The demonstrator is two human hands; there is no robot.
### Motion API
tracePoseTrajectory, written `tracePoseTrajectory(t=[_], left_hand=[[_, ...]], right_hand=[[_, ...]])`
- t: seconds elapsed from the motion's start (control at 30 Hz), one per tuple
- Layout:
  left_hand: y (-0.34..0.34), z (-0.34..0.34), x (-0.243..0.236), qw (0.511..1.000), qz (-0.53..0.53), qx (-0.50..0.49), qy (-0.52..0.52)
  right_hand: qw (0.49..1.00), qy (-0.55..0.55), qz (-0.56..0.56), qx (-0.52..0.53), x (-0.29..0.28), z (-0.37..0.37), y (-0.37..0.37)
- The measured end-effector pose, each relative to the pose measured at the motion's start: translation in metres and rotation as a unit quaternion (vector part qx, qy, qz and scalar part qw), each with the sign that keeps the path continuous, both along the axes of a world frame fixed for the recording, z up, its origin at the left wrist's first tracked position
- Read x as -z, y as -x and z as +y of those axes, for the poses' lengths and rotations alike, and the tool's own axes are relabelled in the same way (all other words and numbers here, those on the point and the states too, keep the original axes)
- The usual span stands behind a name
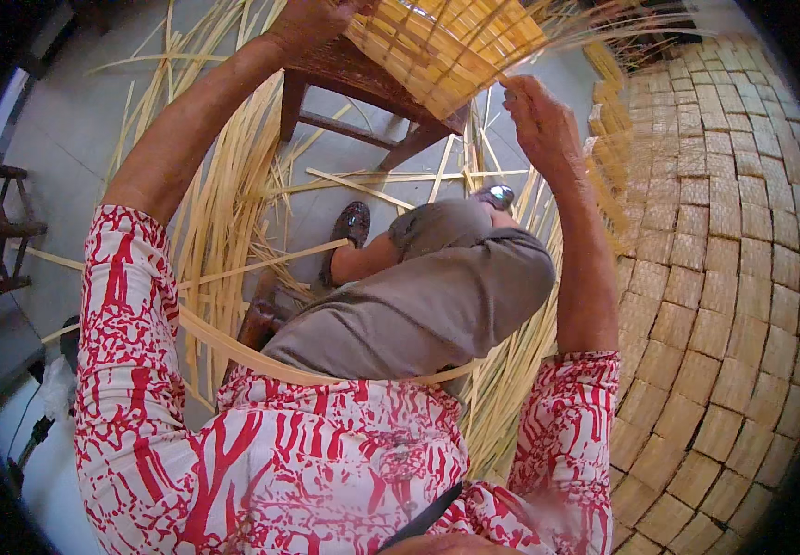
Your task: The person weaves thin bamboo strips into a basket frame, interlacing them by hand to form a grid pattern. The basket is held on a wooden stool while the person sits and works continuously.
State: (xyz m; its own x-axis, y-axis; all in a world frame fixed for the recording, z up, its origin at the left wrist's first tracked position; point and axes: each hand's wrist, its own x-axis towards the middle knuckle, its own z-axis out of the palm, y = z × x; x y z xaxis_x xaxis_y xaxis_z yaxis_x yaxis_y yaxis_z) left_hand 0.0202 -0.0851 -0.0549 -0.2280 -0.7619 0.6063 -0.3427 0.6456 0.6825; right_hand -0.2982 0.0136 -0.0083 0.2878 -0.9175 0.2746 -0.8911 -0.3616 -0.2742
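Note:
A partly woven yellow basket of flat strips rests tilted on a dark red wooden stool in front of me, loose strip ends fanning out to the right. At its upper left side, my left hand is closed on the basket; its fingertips are partly cut off by the picture's top edge. By the basket's right corner, my right hand is closed, thumb and fingers pinched on a thin strip at the weave's edge. The exact hold is small and partly hidden.
Long loose strips lie in heaps on the grey floor around the stool and beside my legs. Rows of stacked woven pieces fill the right side. A small dark wooden stool stands at far left. One strip crosses my lap.

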Motion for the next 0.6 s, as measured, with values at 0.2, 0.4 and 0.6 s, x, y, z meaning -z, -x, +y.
tracePoseTrajectory(t=[0.2, 0.4, 0.6], left_hand=[[-0.009, 0.0, -0.003, 0.998, 0.004, -0.018, 0.067], [0.005, 0.065, -0.024, 0.988, 0.03, -0.045, 0.147], [0.047, 0.06, -0.061, 0.993, 0.09, 0.012, 0.076]], right_hand=[[0.997, -0.01, -0.05, 0.066, -0.003, 0.001, -0.016], [0.994, -0.019, -0.088, 0.065, -0.012, 0.012, -0.026], [0.993, -0.022, -0.105, 0.043, -0.016, -0.003, -0.023]])
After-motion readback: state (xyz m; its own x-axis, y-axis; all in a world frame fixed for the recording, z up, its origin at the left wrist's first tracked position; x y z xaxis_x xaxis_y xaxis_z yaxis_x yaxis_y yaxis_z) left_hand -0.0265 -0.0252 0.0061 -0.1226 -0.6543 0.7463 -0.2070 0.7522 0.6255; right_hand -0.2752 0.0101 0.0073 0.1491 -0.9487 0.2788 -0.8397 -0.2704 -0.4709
